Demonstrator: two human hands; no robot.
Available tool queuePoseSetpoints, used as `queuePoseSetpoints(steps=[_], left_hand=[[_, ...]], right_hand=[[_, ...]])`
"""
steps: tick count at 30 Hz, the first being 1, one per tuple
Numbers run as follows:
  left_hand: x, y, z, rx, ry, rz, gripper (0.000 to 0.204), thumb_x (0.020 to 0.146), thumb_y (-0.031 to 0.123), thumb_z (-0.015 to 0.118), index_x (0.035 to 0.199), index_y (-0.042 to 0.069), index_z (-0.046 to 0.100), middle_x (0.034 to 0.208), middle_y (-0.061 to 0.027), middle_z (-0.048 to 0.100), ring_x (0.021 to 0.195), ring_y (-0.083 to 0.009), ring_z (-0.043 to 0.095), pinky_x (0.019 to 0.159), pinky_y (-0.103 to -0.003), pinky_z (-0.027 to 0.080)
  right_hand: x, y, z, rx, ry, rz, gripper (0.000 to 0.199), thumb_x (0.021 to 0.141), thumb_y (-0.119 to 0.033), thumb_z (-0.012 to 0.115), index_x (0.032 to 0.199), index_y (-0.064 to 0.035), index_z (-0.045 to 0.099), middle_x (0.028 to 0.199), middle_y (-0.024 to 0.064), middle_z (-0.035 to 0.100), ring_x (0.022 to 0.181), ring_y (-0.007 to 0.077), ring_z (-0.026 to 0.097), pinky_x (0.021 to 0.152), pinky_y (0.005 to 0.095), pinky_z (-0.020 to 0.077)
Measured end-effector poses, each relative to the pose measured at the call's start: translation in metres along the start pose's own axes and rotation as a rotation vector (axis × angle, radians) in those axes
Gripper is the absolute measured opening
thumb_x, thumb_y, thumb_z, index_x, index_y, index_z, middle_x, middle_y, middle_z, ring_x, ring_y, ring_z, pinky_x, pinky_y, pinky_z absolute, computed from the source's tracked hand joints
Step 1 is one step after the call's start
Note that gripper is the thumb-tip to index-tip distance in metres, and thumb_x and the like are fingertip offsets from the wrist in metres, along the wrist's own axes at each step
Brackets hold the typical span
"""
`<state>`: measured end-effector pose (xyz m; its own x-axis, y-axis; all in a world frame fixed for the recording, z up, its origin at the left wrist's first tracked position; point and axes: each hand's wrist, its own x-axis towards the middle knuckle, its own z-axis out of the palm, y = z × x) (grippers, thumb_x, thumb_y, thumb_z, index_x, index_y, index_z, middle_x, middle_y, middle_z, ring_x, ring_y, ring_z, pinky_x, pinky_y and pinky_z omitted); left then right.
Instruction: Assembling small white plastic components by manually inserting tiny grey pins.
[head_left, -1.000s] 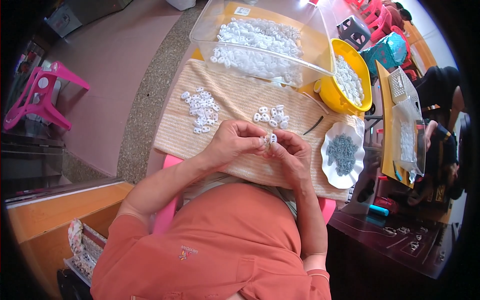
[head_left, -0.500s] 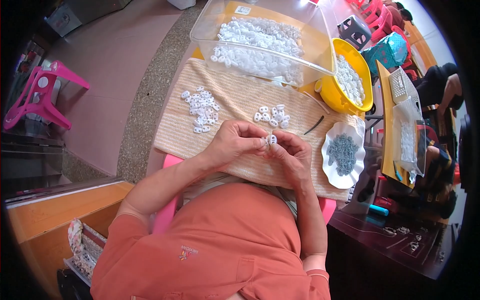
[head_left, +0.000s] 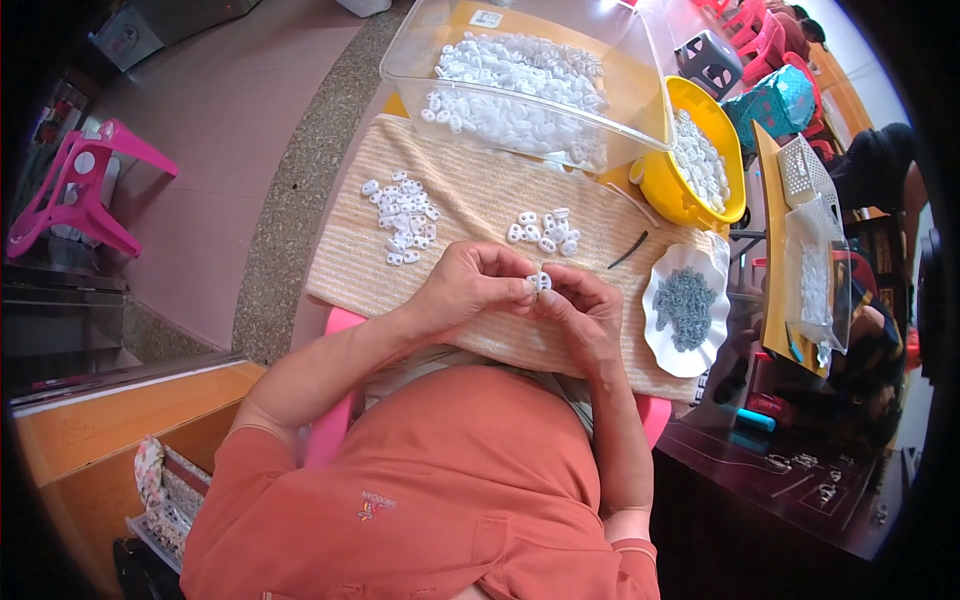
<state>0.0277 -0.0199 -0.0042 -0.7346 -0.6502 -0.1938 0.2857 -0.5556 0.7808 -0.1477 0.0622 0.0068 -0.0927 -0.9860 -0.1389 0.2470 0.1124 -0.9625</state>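
Both hands meet over the near part of a striped cloth (head_left: 470, 190). My left hand (head_left: 475, 285) pinches one side of a small white plastic piece with holes (head_left: 540, 282). The fingers of my right hand (head_left: 580, 305) are closed on its other side. Fingertips hide part of the piece, so I cannot tell whether it is one part or two pressed together. Beyond the left hand lies a flat pile of white two-holed pieces (head_left: 403, 215). A smaller group of rounded white pieces (head_left: 545, 231) rests just beyond the fingertips.
A clear plastic bin (head_left: 400, 62) of white parts stands at the back. Beside it is a yellow basin (head_left: 655, 190) with more. A white scalloped dish (head_left: 682, 362) at right holds small grey-blue parts. A dark thin strip (head_left: 628, 250) lies between. A pink stool (head_left: 85, 180) stands left.
The two hands have drawn slightly closer together, and the white piece sits a little further left between the fingertips. The piles on the cloth look the same.
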Motion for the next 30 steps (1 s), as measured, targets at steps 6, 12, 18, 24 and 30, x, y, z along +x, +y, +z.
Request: queuePoseSetpoints(steps=[6, 12, 18, 24, 30], left_hand=[[0.002, -0.001, 0.0, -0.013, -0.042, -0.018, 0.016, 0.087, 0.004, 0.066, 0.102, -0.001, 0.065, 0.085, -0.0085, 0.067, 0.077, -0.013, 0.064, 0.073, -0.027, 0.055], [0.0, 0.002, 0.001, -0.142, -0.078, -0.094, 0.015, 0.087, 0.004, 0.066, 0.102, 0.001, 0.064, 0.089, -0.0082, 0.067, 0.08, -0.0138, 0.065, 0.075, -0.028, 0.056], [0.001, 0.002, 0.0, -0.189, -0.15, -0.11, 0.009, 0.088, 0.008, 0.068, 0.091, 0.003, 0.061, 0.091, -0.0076, 0.066, 0.082, -0.0167, 0.067, 0.076, -0.028, 0.057], [0.001, 0.0, 0.0, -0.216, -0.194, -0.091, 0.009, 0.088, 0.008, 0.068, 0.088, 0.003, 0.06, 0.089, -0.0081, 0.066, 0.082, -0.0161, 0.065, 0.077, -0.029, 0.055], [-0.002, -0.001, 0.005, -0.173, -0.17, -0.079, 0.01, 0.087, 0.008, 0.068, 0.086, 0.002, 0.061, 0.086, -0.0074, 0.066, 0.079, -0.0141, 0.064, 0.074, -0.026, 0.054]], right_hand=[[0.0, 0.004, -0.004, -0.002, -0.007, -0.041, 0.032, 0.086, -0.002, 0.067, 0.117, 0.0045, 0.06, 0.098, 0.013, 0.069, 0.084, 0.018, 0.068, 0.074, 0.0297, 0.057], [-0.002, 0.005, -0.004, 0.067, -0.025, -0.053, 0.032, 0.086, -0.002, 0.067, 0.117, 0.0043, 0.061, 0.095, 0.0132, 0.069, 0.079, 0.0193, 0.068, 0.073, 0.0297, 0.0572], [-0.004, 0.002, -0.001, 0.121, -0.042, -0.074, 0.03, 0.085, 0.0, 0.067, 0.115, 0.0044, 0.062, 0.095, 0.0126, 0.068, 0.079, 0.0186, 0.067, 0.071, 0.0281, 0.0557], [-0.002, 0.0, 0.0, 0.036, -0.085, -0.161, 0.028, 0.084, 0.001, 0.068, 0.112, 0.0017, 0.065, 0.095, 0.0087, 0.062, 0.082, 0.0149, 0.062, 0.073, 0.0243, 0.0515], [-0.006, -0.002, 0.005, 0.032, -0.078, -0.199, 0.029, 0.082, 0.002, 0.07, 0.11, 0.0019, 0.066, 0.093, 0.0067, 0.06, 0.083, 0.0137, 0.06, 0.074, 0.0236, 0.0492]])
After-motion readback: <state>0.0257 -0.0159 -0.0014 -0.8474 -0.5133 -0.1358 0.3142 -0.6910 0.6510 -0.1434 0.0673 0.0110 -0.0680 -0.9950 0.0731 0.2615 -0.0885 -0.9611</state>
